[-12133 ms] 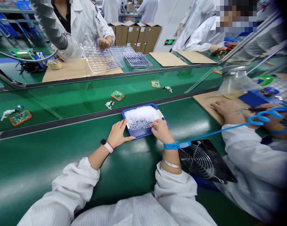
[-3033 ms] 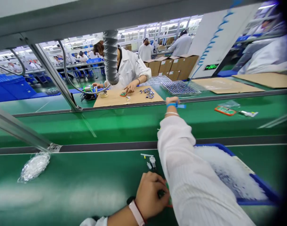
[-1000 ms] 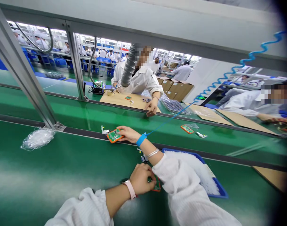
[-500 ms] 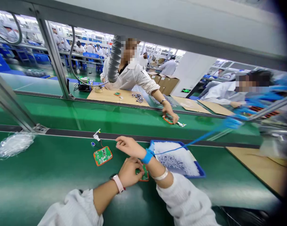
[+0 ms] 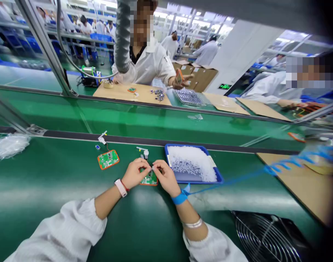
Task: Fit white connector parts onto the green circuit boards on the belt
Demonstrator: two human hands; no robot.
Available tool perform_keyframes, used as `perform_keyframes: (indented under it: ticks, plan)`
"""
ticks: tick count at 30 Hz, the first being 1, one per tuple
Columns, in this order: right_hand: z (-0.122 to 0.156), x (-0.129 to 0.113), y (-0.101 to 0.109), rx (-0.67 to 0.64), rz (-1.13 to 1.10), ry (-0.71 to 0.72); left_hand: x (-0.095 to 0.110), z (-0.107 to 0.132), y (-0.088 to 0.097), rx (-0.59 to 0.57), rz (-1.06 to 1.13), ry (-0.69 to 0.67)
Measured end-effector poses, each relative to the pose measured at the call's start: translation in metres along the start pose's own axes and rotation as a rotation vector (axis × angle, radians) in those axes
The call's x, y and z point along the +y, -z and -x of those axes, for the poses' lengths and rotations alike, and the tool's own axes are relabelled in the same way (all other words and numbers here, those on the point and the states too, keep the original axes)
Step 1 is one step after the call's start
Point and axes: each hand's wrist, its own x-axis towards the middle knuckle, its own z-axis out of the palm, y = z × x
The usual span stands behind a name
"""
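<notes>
Bare right hand (image 5: 167, 179) has moved to meet the bare left hand (image 5: 135, 173) over an orange-edged green circuit board (image 5: 150, 180), lower centre. Both grips pinch narrowly; contents indiscernible.

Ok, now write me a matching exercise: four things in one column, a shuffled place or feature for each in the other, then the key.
1. left hand
2. blue tray
3. right hand
4. clear plastic bundle

A. holds white pellets
B. at the picture's left edge
C. pink watch strap at its wrist
D. blue wristband at its wrist

Pairs: 1-C, 2-A, 3-D, 4-B
</notes>
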Motion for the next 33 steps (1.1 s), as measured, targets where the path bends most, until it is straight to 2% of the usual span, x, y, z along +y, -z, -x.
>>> perform_keyframes:
  ticks: [11,17,22,33]
  plan:
    - [0.001,-0.001,0.005,-0.074,0.038,-0.048,0.0,0.003,-0.001,-0.033,-0.069,-0.012]
    - [0.002,-0.006,0.008,-0.157,0.128,0.016,0.001,0.004,0.0,-0.046,-0.182,-0.021]
    - [0.004,-0.005,0.005,-0.139,0.196,0.06,0.004,0.005,0.0,-0.055,-0.252,-0.014]
    - [0.0,-0.002,0.002,-0.124,0.213,0.04,0.005,-0.006,0.004,-0.127,-0.248,0.099]
